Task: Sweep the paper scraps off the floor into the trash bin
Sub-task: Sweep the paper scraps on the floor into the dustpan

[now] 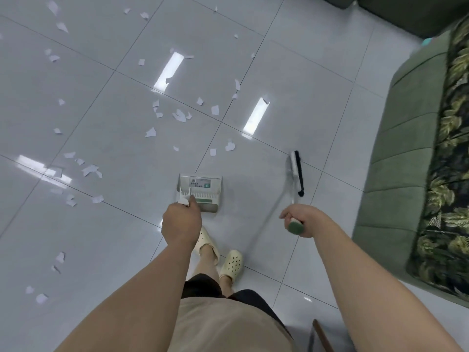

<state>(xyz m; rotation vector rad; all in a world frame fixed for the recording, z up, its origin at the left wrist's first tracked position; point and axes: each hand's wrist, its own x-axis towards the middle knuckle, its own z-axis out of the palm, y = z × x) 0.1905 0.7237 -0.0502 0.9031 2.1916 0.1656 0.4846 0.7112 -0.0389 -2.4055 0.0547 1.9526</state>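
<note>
Several white paper scraps point(179, 115) lie scattered over the grey tiled floor point(114, 224), mostly to the left and ahead. My left hand point(181, 222) grips the handle of a white dustpan point(200, 185) that sits just in front of my feet. My right hand point(299, 221) grips the green-capped end of a broom handle; the broom head point(297, 172), white with black bristles, is down near the floor to the right of the dustpan. No trash bin is in view.
A green sofa point(396, 158) with a leaf-patterned cover runs along the right side. A dark piece of furniture point(406, 13) stands at the top right. My feet in cream clogs point(231, 262) stand behind the dustpan. A brown wooden edge point(322, 336) shows at the bottom.
</note>
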